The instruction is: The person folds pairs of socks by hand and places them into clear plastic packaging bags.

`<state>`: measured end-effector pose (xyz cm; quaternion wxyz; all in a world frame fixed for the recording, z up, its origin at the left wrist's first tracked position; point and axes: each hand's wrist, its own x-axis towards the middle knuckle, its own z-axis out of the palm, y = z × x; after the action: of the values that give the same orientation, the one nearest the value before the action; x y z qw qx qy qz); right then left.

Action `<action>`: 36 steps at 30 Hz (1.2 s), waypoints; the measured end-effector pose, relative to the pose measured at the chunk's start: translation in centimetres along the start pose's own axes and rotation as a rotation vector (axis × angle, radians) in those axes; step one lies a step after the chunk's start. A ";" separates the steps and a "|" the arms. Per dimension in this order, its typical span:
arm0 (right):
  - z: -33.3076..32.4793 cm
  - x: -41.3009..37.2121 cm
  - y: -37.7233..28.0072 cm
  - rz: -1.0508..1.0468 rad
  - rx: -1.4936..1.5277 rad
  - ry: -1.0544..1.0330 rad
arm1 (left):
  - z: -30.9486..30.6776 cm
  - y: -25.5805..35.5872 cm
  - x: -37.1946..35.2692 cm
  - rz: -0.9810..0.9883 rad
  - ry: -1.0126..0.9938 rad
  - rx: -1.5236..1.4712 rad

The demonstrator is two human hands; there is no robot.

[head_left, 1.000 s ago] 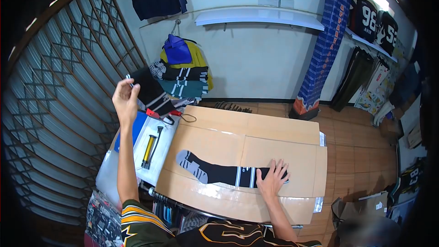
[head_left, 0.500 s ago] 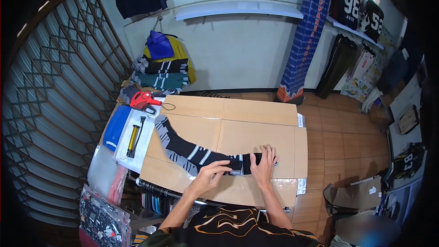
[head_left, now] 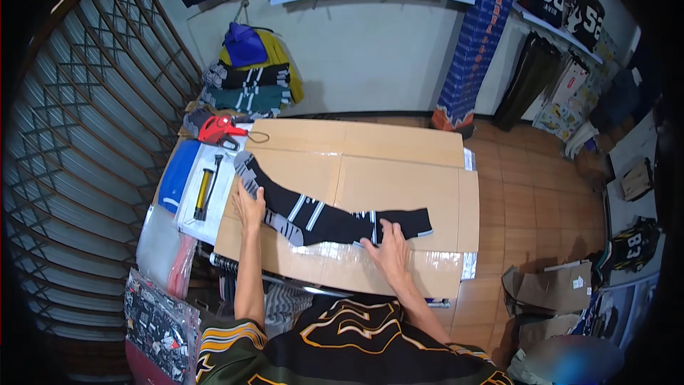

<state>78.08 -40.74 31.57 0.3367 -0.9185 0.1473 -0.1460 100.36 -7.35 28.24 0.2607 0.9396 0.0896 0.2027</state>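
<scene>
Two long black socks with white stripes and grey toes (head_left: 313,212) lie overlapping on the cardboard-covered table (head_left: 399,164). One toe (head_left: 246,165) points toward the far left; the cuffs end at the right (head_left: 420,219). My left hand (head_left: 249,207) lies flat on the foot part at the left. My right hand (head_left: 388,246) presses flat on the leg part near the cuffs, fingers spread.
At the table's left end lie a red price-tag gun (head_left: 217,129), a yellow hand pump (head_left: 204,191) on white packaging and a blue packet (head_left: 174,178). Folded striped socks (head_left: 246,85) are stacked behind. A metal grille (head_left: 78,142) runs along the left. Cardboard boxes (head_left: 548,289) sit on the floor at right.
My left hand brought a second sock down from the air, laid it over the first, then slid left to the foot part. My right hand stayed on the leg near the cuffs.
</scene>
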 end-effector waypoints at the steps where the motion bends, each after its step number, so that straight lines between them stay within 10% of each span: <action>1: -0.1 0.0 -0.2 0.035 0.009 -0.032 | 0.9 -1.7 0.3 -0.003 -0.018 0.012; 15: -0.4 2.7 -2.0 0.112 -0.003 -0.279 | -2.2 1.9 -0.5 0.147 0.011 -0.301; 27: -2.5 3.8 2.0 0.185 0.530 0.017 | -8.1 3.3 -3.4 -0.082 -0.235 -1.022; 36: -4.7 3.9 9.0 0.258 0.425 0.047 | -4.5 0.9 -11.0 -0.178 -0.432 -0.617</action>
<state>78.32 -51.45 29.73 0.5345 -0.7970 0.2374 -0.1508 88.61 -9.11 28.57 0.5607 0.8266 0.0485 -0.0059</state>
